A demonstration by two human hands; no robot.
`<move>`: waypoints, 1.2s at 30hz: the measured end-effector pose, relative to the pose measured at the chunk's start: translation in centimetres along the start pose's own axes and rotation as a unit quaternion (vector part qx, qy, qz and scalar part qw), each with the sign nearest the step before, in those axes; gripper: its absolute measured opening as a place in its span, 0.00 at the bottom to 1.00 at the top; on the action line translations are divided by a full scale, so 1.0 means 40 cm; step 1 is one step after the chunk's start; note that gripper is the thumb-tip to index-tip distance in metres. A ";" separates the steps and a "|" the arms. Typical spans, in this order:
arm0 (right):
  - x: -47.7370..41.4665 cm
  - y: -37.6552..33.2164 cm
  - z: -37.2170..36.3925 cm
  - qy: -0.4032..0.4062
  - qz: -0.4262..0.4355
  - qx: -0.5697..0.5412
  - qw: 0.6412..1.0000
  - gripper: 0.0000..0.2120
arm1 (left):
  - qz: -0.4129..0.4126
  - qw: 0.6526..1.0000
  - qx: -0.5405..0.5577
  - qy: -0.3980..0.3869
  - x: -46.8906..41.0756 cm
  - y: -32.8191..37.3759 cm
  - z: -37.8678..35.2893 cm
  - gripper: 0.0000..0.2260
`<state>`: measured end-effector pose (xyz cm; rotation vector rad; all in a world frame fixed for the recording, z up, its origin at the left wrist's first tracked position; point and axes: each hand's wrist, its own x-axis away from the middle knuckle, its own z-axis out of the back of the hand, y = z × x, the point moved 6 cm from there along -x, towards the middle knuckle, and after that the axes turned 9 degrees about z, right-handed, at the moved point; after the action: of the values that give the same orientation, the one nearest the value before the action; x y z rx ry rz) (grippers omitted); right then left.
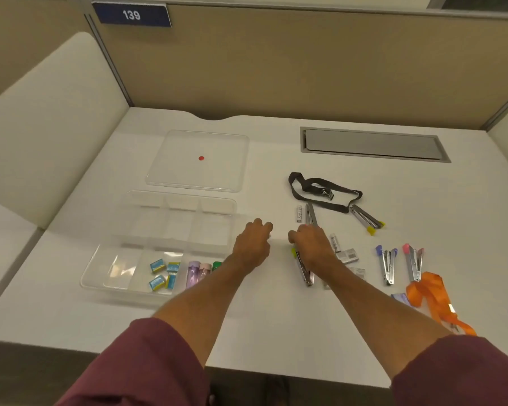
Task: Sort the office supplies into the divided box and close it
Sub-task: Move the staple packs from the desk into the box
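The clear divided box [159, 218] sits open at left on the white desk. Its front compartments hold several blue-and-yellow small boxes [162, 273] and purple, pink and green tubes [198, 272]. Its clear lid [197, 177], marked with a red dot, lies behind it. My left hand [252, 244] hovers palm down just right of the box, fingers curled, its underside hidden. My right hand [311, 247] lies curled over a metal stapler [305, 272] with a yellow-green end that rests on the desk. A second stapler [311, 213] lies just beyond its fingers.
Right of my hands lie a yellow-tipped stapler [367, 219], a black lanyard [323, 191], blue [387, 265] and pink [412, 262] staplers, an orange lanyard [431, 294], grey staple packs [346, 255] and small white tubes [299, 213]. A cable hatch [373, 145] sits at the back; partitions enclose the desk.
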<state>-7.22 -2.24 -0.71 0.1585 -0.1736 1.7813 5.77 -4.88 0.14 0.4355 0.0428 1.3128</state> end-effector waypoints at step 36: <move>-0.101 -0.720 0.098 0.059 0.113 -0.185 0.974 0.14 | 0.101 0.989 0.089 0.053 0.283 -0.571 0.214 0.26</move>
<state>21.82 -0.77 3.22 -0.2445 -0.4485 1.9432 32.22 -0.95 2.79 0.5321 0.2111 1.5390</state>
